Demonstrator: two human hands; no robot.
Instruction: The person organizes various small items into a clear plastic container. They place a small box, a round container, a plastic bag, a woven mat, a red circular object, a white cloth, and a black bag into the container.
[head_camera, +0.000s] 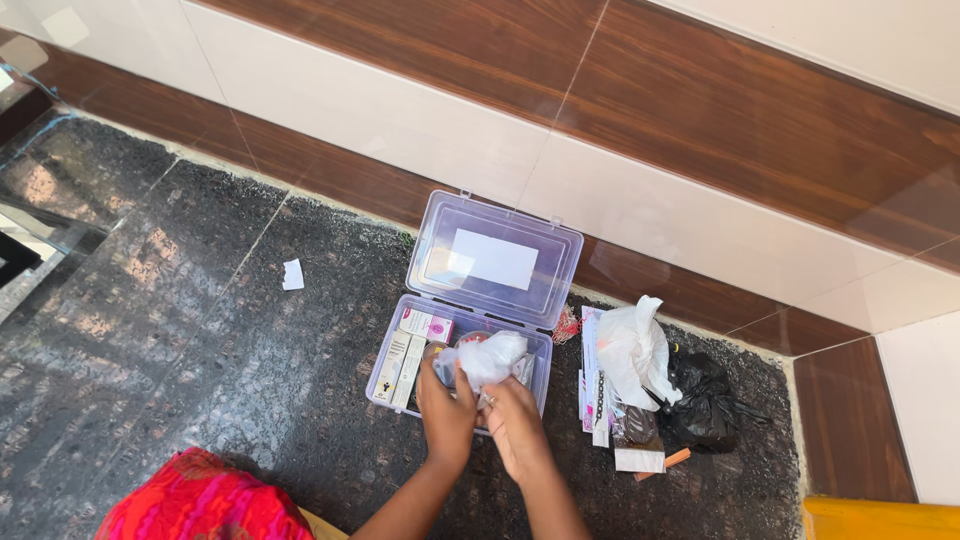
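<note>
Bag (490, 358), crumpled clear plastic, held over the open box (395, 372) on the floor, just beyond both hands and pinched between them: left hand (446, 412) clenched on its near-left edge, right hand (515, 428) gripping its near-right underside, neither noticeably nearer. Behind the bag, small cartons (405, 365) lying lengthwise along the box's left side, then the raised lid (497, 260) against the wall; off right, well apart, a white bag (632, 348) and a black bag (702, 400).

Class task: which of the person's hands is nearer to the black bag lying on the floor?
Right. The right hand is at the clear box's front edge, on the side toward the black bag; the left hand is beyond it, farther away.
</note>
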